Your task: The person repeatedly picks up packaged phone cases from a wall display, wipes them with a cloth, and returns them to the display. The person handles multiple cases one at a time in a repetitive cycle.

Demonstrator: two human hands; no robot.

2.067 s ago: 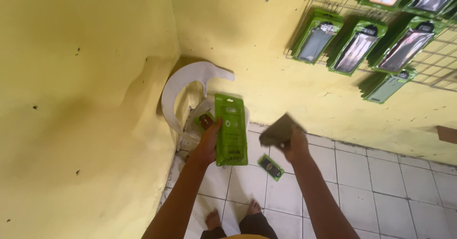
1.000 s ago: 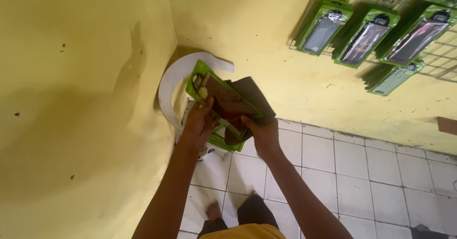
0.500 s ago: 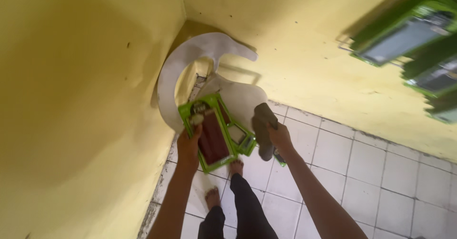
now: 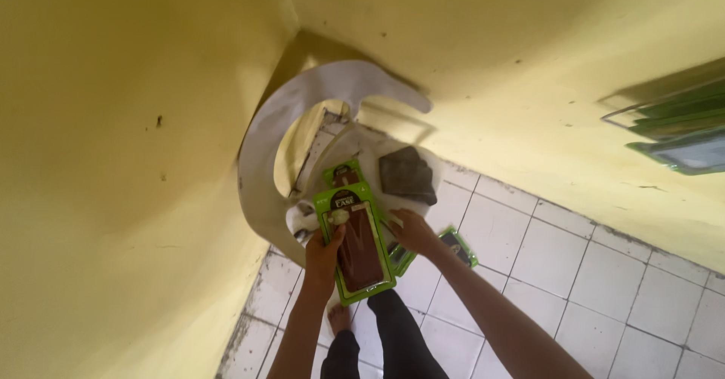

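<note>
While the person stands in the corner of two yellow walls, the left hand (image 4: pixel 323 252) holds a green package (image 4: pixel 353 244) with a brown phone case inside, near the centre of the frame. Its fingers are closed on the left edge of this package, with the thumb on the front.

The right hand (image 4: pixel 411 229) is just beside it, to the right, with the fingers bent down toward more green packages (image 4: pixel 398 257) that lie under it. I cannot tell if these fingers grip anything.

Another green package (image 4: pixel 343 174) shows above the held one, and one more (image 4: pixel 458 244) lies on the tiled floor (image 4: pixel 544 273) to the right. A dark flat piece (image 4: pixel 408 175) rests on the white bag (image 4: pixel 355 149), apart from both hands, in front of a white curved board (image 4: pixel 302 115).

It seems one package is picked up, and the others are not yet collected. At the right edge, some packages hang on a wire rack (image 4: pixel 680 134).
</note>
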